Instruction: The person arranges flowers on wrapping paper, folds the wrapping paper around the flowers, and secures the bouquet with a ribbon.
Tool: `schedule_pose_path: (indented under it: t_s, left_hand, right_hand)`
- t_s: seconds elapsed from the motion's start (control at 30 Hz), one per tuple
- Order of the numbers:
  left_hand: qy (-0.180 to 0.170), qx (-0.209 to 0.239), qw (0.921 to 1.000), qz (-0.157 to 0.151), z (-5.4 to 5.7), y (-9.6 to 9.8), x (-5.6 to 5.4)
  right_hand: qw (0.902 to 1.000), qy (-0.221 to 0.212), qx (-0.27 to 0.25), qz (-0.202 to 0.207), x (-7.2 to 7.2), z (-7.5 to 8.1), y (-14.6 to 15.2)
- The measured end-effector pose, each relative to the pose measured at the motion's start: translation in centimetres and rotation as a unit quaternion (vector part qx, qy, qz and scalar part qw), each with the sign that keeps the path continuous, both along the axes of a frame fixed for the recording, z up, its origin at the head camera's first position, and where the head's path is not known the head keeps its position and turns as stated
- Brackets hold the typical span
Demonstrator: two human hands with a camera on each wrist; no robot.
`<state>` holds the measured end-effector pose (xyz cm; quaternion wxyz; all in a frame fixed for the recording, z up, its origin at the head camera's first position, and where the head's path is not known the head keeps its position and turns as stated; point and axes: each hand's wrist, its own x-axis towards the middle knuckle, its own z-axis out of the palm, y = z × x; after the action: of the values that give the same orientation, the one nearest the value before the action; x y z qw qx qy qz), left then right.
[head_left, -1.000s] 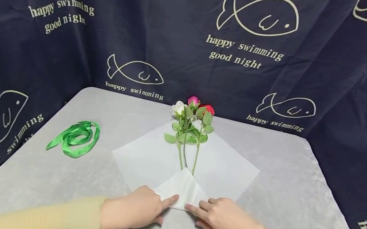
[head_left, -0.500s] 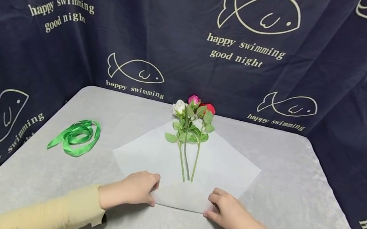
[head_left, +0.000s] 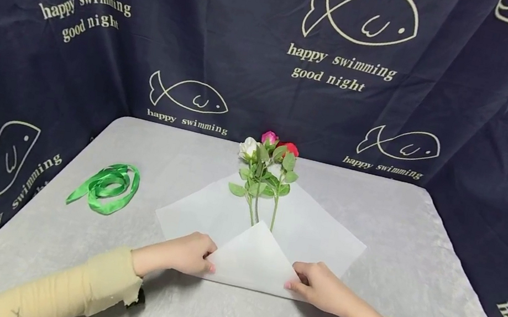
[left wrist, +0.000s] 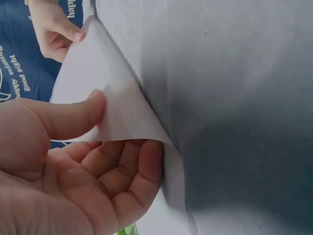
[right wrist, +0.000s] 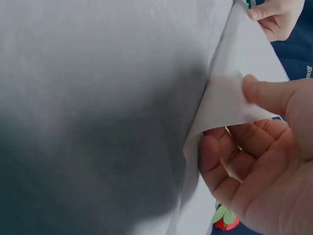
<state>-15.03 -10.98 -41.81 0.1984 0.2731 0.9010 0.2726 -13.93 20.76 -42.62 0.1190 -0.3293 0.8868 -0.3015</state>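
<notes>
My left hand (head_left: 190,253) pinches the left edge of a folded-up flap (head_left: 252,262) of white wrapping paper (head_left: 322,234). At the flap's right edge, my right hand (head_left: 321,285) pinches it the same way. In the left wrist view the thumb lies on top of the flap (left wrist: 115,98) with curled fingers beneath it; the right wrist view shows a similar grip on the flap (right wrist: 234,98). A white rose (head_left: 248,148), a pink rose (head_left: 270,137) and a red rose (head_left: 292,149) lie on the sheet. The flap's pointed tip hides their lower stem ends.
A loosely coiled green ribbon (head_left: 108,187) lies on the left of the grey cloth-covered table (head_left: 416,275). Dark blue fabric (head_left: 257,80) printed with fish and lettering hangs around the back and sides.
Extended index fingers pressed on the flap first. Half a second ago the hands had moved apart and the stem ends showed. Now both hands pinch the flap, which covers the stem ends.
</notes>
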Motion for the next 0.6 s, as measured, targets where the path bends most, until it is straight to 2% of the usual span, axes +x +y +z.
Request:
schedule_pose_path:
  t_s: [0.1, 0.23, 0.3, 0.33, 0.4, 0.43, 0.5, 0.53, 0.6]
  left_hand:
    - [0.014, -0.019, 0.9995, 0.019, -0.1, 0.3, 0.0]
    - [0.044, -0.053, 0.9964, 0.05, -0.4, 1.1, 0.2]
    - [0.09, -0.08, 0.9911, 0.058, -0.5, 1.6, 0.5]
    - [0.125, -0.1, 0.9857, 0.053, -0.7, 1.9, 0.7]
    - [0.207, -0.139, 0.9683, 0.012, -0.8, 2.4, 1.3]
    - [0.247, -0.153, 0.9567, -0.02, -0.8, 2.7, 1.7]
    - [0.301, -0.168, 0.9327, -0.105, -0.7, 3.1, 2.6]
    - [0.311, -0.177, 0.9215, -0.151, -0.8, 3.2, 3.1]
    - [0.293, -0.183, 0.911, -0.225, -0.7, 3.2, 3.9]
  right_hand:
    - [0.9996, 0.006, 0.014, -0.023, -0.2, -0.2, -0.3]
    - [0.9974, 0.035, 0.037, -0.051, -0.4, -0.5, -0.9]
    - [0.9956, 0.049, 0.05, -0.063, -0.4, -0.6, -1.1]
    - [0.9946, 0.054, 0.056, -0.069, -0.3, -0.7, -1.2]
    - [0.9921, 0.064, 0.069, -0.083, -0.2, -0.8, -1.3]
    - [0.9908, 0.068, 0.075, -0.09, -0.1, -0.8, -1.3]
    - [0.9868, 0.084, 0.088, -0.107, 0.0, -0.8, -1.5]
    - [0.984, 0.098, 0.097, -0.112, 0.1, -0.8, -1.7]
    - [0.9791, 0.141, 0.107, -0.1, 0.4, -0.9, -2.0]
